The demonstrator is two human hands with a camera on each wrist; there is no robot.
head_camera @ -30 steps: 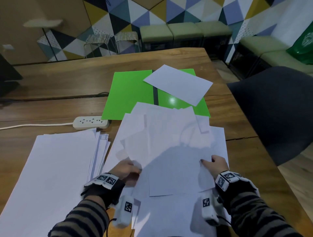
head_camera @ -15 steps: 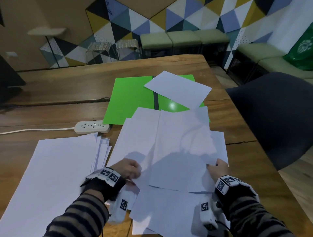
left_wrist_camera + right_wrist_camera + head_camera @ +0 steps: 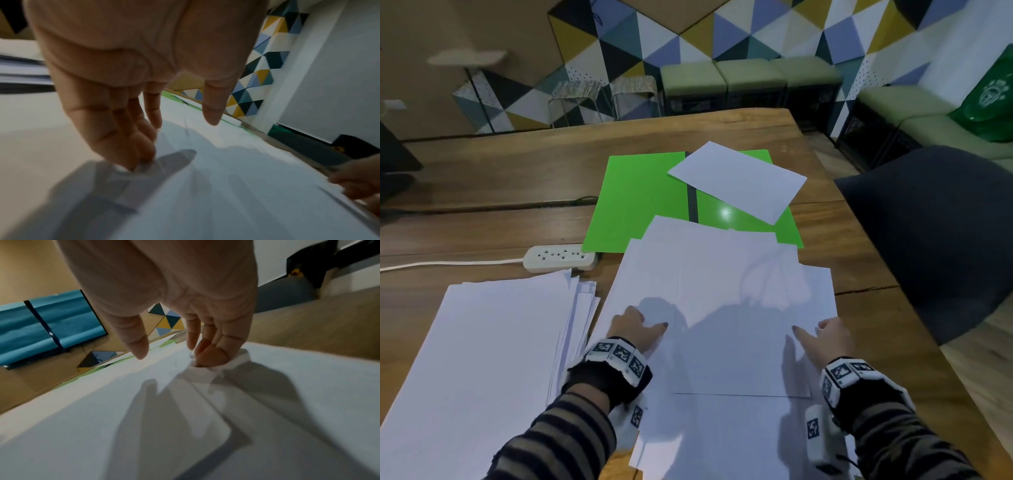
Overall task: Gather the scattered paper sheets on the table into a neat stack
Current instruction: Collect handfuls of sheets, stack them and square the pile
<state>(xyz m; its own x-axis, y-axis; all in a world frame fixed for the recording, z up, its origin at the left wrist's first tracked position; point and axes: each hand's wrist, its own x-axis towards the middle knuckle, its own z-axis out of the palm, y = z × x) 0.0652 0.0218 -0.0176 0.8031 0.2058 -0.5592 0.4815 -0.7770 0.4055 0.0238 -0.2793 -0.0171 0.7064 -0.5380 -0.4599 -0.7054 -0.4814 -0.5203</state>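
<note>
Paper sheets lie in three groups on your counter. Going left to right: a rough stack (image 3: 482, 359) sits at the near left corner, its right edges fanned out; a loose overlapping spread (image 3: 722, 308) fills the near middle; and one stray sheet (image 3: 738, 180) rests farther back, across the green folder (image 3: 640, 198).

Your left hand (image 3: 635, 325) rests on the spread's left side, fingers (image 3: 141, 146) held close together with their tips down on the paper and the thumb lifted clear. Your right hand (image 3: 830, 339) is on the spread's right side, and its fingers (image 3: 211, 353) are bunched, pinching up a small crumple of paper at a sheet's edge.

You look to be midway through squaring this middle spread. Next you'd want to draw both hands inward so the edges line up, easing the right-hand pinch so the corner doesn't crease, then join this bundle with the left stack and fetch the stray sheet.

The folder lies open and flat; only that one sheet lies on it, and a white power strip (image 3: 560, 257) sits just beside its near left corner
</note>
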